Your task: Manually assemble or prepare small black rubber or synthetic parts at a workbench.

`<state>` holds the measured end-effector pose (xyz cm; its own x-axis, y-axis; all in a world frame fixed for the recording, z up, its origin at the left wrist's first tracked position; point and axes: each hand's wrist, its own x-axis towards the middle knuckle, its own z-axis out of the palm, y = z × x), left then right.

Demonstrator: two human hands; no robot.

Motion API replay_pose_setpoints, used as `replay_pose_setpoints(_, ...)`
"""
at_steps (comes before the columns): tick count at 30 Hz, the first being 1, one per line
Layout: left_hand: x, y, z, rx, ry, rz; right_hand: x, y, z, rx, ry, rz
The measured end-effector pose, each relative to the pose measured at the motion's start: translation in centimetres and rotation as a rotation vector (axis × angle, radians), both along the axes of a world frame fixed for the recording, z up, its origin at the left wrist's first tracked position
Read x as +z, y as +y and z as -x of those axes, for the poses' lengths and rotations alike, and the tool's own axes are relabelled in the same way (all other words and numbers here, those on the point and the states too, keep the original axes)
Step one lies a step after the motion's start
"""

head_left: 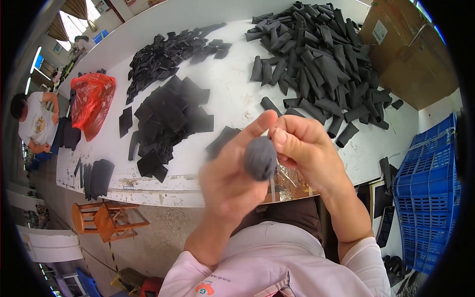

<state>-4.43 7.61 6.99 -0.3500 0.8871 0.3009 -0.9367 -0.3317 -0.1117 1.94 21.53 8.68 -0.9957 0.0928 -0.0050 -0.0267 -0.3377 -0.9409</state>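
Worn are a pale pink shirt [257,252] with short sleeves [366,265], a small orange print [204,288] on it, and dark brown trousers [297,218].

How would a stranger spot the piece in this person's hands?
Find the big white table and look above its near edge. Between the left hand and right hand is a dark grey piece, its rounded side facing the camera. It is held up in the air, while the dark piles lie on the table.

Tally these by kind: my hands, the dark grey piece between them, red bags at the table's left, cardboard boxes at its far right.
Left hand and right hand: 2
Dark grey piece: 1
Red bag: 1
Cardboard box: 1
Total: 5
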Motion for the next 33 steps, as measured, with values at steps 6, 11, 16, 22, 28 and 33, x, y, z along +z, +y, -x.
replay_pose_setpoints(6, -9.0, -0.3, 1.2, 0.007, -0.231, 0.441, -7.9, 0.2, 0.4, 0.012, -0.297, 0.294)
replay_pose_setpoints(11, -4.3, 0.1, 0.7, -0.025, -0.071, 0.238, -4.7, 0.9, 1.2, 0.116, -0.101, 0.076)
replay_pose_setpoints(16, -6.3, -0.3, -0.4, 0.407, 0.546, 0.87, -9.6, 1.2, 1.3, 0.153, -0.13, 0.186)
replay_pose_setpoints(22, -4.4, 0.0, 0.3, 1.039, 1.455, 0.918, -7.1, 0.7, 0.6, -0.216, -0.062, -0.466)
replay_pose_setpoints(28, -3.2, 0.2, -0.8, 1.099, 0.805, 0.738, -2.8, 0.1, -0.3, -0.205, 0.347, -1.268)
replay_pose_setpoints(33, -6.2, 0.2, -0.8, 0.989, 0.876, 0.823, -6.7, 0.8, -0.5, -0.219, 0.336, -1.291)
